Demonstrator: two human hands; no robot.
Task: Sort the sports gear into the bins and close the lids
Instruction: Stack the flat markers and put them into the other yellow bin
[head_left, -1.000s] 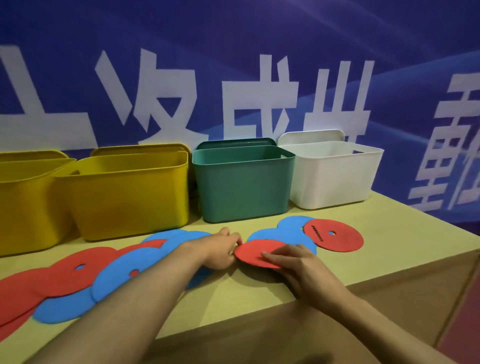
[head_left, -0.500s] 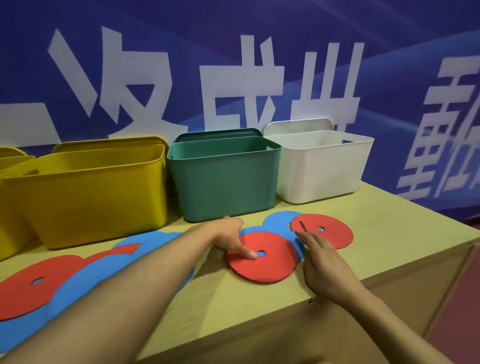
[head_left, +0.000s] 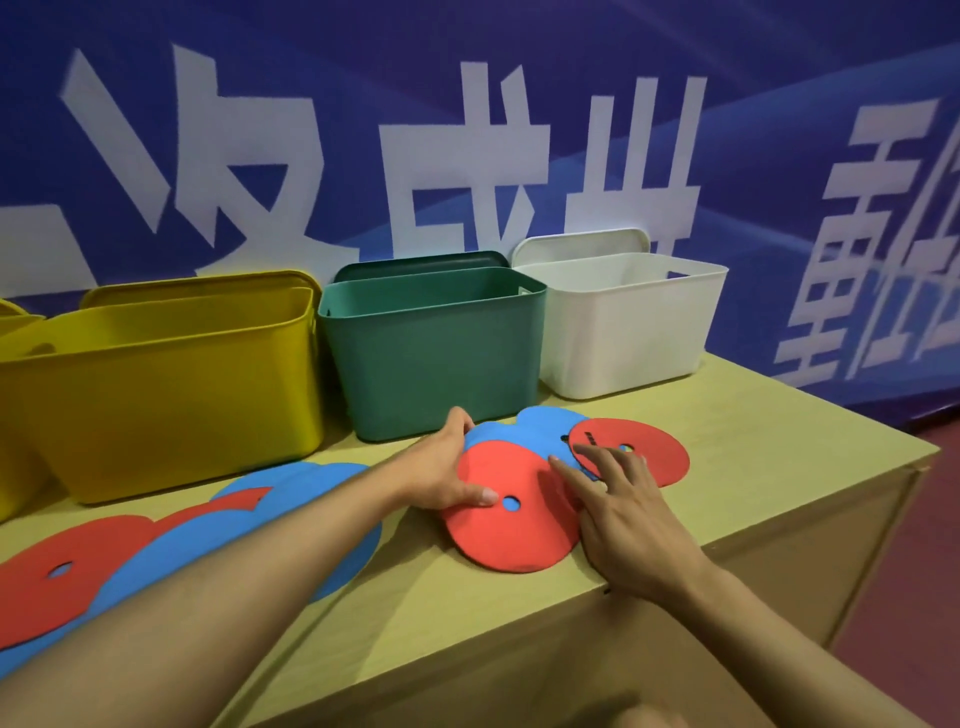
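- The left hand (head_left: 439, 467) grips the near red disc (head_left: 511, 525): its thumb lies on top beside the centre hole, and its fingers curl past the disc's far left edge, where they also touch the blue disc (head_left: 506, 428).
- The right hand (head_left: 626, 512) lies flat with fingers straight and spread. One fingertip touches the right edge of the near red disc, the others press on the far red disc (head_left: 652, 449).
- The near red disc lies between the two hands, close to the front edge of the table (head_left: 769, 431), overlapping the blue disc beyond it.
- The far red disc lies under and just beyond the right hand's fingertips, overlapping the blue disc's right side.
- Straight beyond the left hand stands the green bin (head_left: 431, 358), open, with its lid (head_left: 421, 262) propped upright behind it.
- Beyond the right hand stands the white bin (head_left: 623, 332), open too, with the white lid (head_left: 579, 241) upright behind.
- To the left of the left hand, past its forearm, stands a yellow bin (head_left: 161, 389), open; another yellow bin (head_left: 13, 332) is cut by the picture's edge.
- Along and under the left forearm, a row of blue and red discs (head_left: 67, 582) overlaps on the table.
- A blue banner (head_left: 467, 104) with large white characters hangs behind the bins.
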